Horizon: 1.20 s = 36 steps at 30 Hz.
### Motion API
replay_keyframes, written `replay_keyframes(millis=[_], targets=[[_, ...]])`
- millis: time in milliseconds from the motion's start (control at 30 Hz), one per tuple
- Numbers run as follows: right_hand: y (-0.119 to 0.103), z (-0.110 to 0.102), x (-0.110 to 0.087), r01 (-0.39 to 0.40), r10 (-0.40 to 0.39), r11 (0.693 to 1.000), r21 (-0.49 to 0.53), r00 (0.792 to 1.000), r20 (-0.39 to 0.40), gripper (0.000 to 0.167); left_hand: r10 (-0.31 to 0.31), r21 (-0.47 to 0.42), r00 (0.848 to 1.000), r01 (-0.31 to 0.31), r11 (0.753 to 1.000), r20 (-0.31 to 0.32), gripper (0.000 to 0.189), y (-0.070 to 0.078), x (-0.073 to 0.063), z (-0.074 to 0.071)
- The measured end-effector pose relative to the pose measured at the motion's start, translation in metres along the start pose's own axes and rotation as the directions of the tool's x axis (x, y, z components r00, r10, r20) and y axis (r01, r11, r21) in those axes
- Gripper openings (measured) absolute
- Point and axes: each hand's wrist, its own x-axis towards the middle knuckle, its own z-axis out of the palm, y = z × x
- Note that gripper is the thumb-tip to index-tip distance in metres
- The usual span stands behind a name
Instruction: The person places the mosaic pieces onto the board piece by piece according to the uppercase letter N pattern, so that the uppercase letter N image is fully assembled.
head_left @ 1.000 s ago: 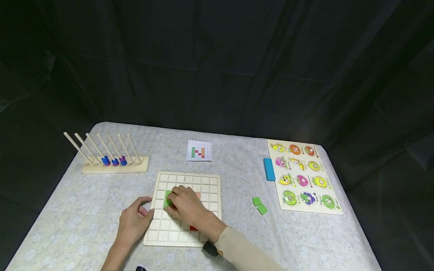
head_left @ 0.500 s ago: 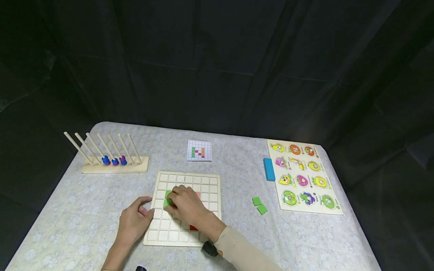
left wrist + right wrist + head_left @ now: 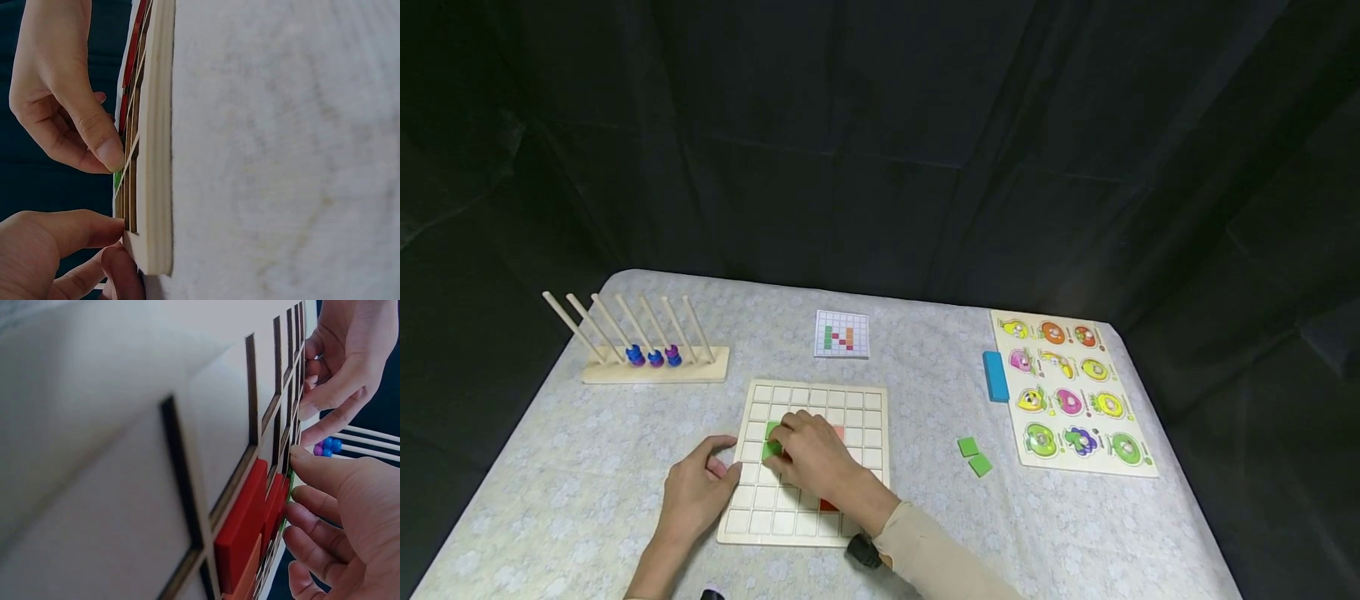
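Note:
A pale wooden grid board (image 3: 872,417) lies flat at the near middle. My left hand (image 3: 696,492) holds its left edge, thumb and index fingertip at the rim and the other fingers curled. Over the board's middle, my right hand (image 3: 812,454) pinches at a green tile (image 3: 772,450) with thumb and fingertips; in the right wrist view green (image 3: 289,481) shows between them. Around the right hand are a red tile (image 3: 827,506) and a pinkish tile (image 3: 839,432); the right hand covers the squares between. Red tiles (image 3: 240,519) stand slightly proud of the grid.
Two loose green tiles (image 3: 973,457) lie to the right. Behind the board is a pattern card (image 3: 842,335). A peg stand (image 3: 655,377) with blue and purple beads stands back left. A fruit puzzle board (image 3: 1071,392) and a blue block (image 3: 996,377) sit at right.

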Motion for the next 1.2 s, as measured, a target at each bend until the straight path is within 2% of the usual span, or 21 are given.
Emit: replay_keyframes(millis=[633, 1200], targets=[[-0.0028, 0.0023, 0.0009, -0.018, 0.018, 0.999, 0.031, 1.0, 0.014, 0.017, 0.002, -0.001, 1.0, -0.002, 1.0, 0.006, 0.036, -0.002, -0.0006, -0.0007], [-0.0011, -0.0034, -0.0054, -0.038, 0.035, 0.997, 0.063, 0.998, 0.047, 0.023, -0.005, 0.0, 1.0, 0.005, 1.0, 0.001, 0.037, 0.0012, -0.0007, -0.0002]])
